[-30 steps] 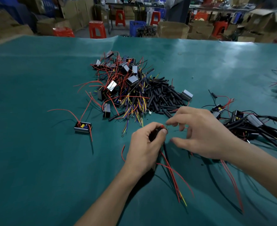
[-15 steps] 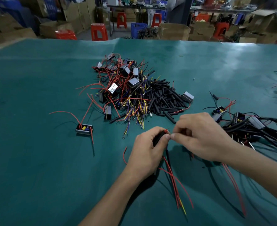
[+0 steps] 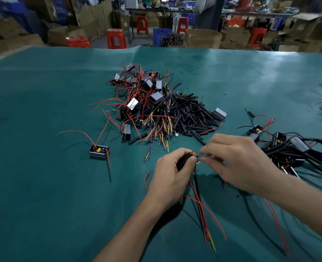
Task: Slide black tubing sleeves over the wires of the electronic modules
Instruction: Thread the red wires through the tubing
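Progress: partway, my read. Sleeved modules with black tubing on their leads (image 3: 289, 148) piled at right edge of frame.
Backlog: tangled heap of small grey box modules with red, yellow and blue wires (image 3: 143, 103) at centre; one stray module (image 3: 99, 151) at left.
Sleeve stock: loose pile of short black tubing sleeves (image 3: 190, 116), centre right of heap.
Left hand (image 3: 172, 178): curled round a black sleeve, wires trailing toward lower frame.
Right hand (image 3: 237, 163): fingertips pinch wire ends at sleeve mouth.
Containers: blue crate (image 3: 161, 35) and cardboard boxes (image 3: 203, 37) at top; contents unclear.

Matt black tubing sleeves (image 3: 190, 114), shiny metal module cases (image 3: 156, 97), slightly glossy teal table cover (image 3: 43, 186)
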Demonstrator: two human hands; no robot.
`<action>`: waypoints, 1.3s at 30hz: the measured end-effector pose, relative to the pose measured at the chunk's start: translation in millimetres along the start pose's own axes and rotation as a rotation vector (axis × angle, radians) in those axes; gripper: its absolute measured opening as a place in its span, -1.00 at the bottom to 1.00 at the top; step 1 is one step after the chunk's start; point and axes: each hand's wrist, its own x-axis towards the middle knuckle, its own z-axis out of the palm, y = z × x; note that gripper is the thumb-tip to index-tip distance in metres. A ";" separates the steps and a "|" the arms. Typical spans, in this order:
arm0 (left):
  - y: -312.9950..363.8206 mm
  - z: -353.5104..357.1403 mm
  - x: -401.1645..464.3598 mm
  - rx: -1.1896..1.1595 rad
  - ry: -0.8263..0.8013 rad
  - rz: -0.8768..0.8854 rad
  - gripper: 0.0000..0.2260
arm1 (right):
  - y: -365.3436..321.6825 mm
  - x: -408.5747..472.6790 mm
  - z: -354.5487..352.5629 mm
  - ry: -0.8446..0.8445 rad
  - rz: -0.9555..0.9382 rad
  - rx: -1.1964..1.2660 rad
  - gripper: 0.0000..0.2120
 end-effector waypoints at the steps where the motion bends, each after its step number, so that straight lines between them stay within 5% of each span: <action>1: 0.4 0.0 -0.2 -0.011 -0.004 -0.003 -0.87 | 1.8 -0.9 0.9 -0.009 -0.057 -0.083 -0.94; 5: 1.3 0.1 -0.3 -0.039 -0.003 -0.020 -0.88 | 4.6 -2.0 5.8 0.007 -0.149 -0.239 -0.89; 9: 2.2 0.6 -0.6 0.001 -0.016 -0.012 -0.87 | -1.4 2.3 5.9 0.001 -0.072 -0.064 -0.82; 12: 1.9 0.0 -0.9 -0.005 -0.008 -0.012 -0.85 | -7.8 9.5 8.0 -0.022 0.390 0.301 -0.76; 15: 1.6 1.0 -0.9 0.003 0.005 -0.010 -0.90 | -14.5 15.9 13.3 -0.029 0.997 0.999 -0.71; 18: 1.6 1.7 -1.5 0.025 0.012 0.007 -0.92 | -19.6 15.3 21.2 0.006 1.311 1.378 -0.69; 21: 1.3 1.3 -1.5 0.000 0.014 0.004 -0.91 | -18.6 9.6 23.5 -0.009 1.202 1.395 -0.74; 25: 1.2 0.8 0.4 -0.017 0.025 -0.020 -0.89 | -9.2 3.4 18.3 0.031 0.878 1.094 -0.89; 28: 1.8 0.9 0.8 -0.044 0.018 -0.035 -0.88 | -2.1 2.5 17.4 -0.063 0.712 1.013 -0.77; 34: 1.4 1.5 0.0 -0.058 0.061 -0.052 -0.88 | 6.3 -6.0 19.9 -0.078 0.731 1.066 -0.90; 39: 1.6 2.5 0.8 -0.060 0.080 -0.070 -0.84 | -1.0 -13.1 22.6 -0.100 0.679 0.875 -0.91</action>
